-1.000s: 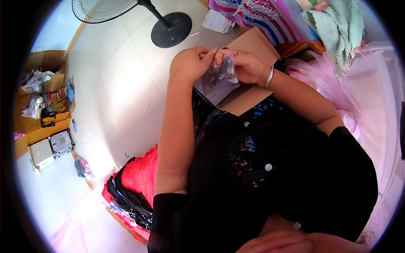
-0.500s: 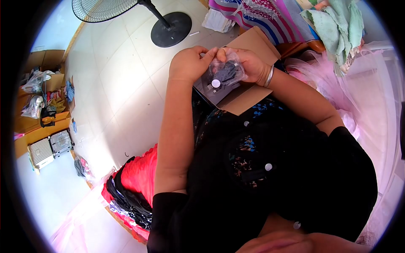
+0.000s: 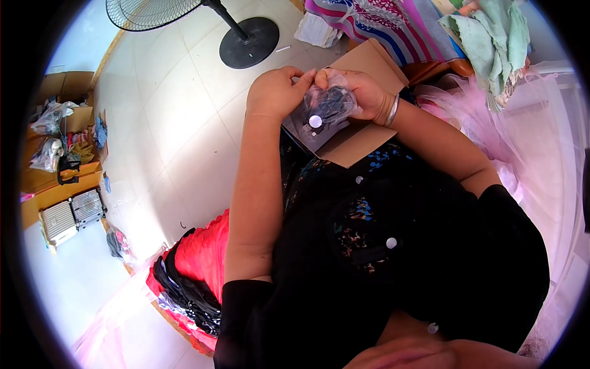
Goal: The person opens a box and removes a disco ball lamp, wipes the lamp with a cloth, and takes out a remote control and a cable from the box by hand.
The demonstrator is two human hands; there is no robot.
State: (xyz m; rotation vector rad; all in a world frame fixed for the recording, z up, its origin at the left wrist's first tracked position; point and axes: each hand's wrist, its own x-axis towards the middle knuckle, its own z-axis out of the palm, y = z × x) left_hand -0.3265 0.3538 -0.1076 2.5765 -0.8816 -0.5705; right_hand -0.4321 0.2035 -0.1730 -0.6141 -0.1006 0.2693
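Note:
A clear plastic bag (image 3: 342,106) with something black inside, perhaps a coiled cable, is held up between my two hands. My left hand (image 3: 275,93) pinches the bag's upper edge with thumb and fingertips. Wrapped round the bag's other side, my right hand (image 3: 367,95) has its fingers curled and a silver bangle on the wrist. A round white spot (image 3: 315,122) shows at the bag's lower end. Below the bag, an open cardboard box (image 3: 350,146) rests on my lap with its flaps spread; the bag and my hands partly hide its inside.
A black standing fan (image 3: 249,43) stands on the tiled floor ahead. Red and black cloth (image 3: 203,255) is piled at my left, pink tulle (image 3: 461,111) at my right. Striped fabric (image 3: 393,31) lies beyond the box. Cartons with bagged goods (image 3: 64,141) stand at far left.
The bag has shifted slightly in my fingers, and its plastic is creased differently over the black contents. Both hands stay in nearly the same place.

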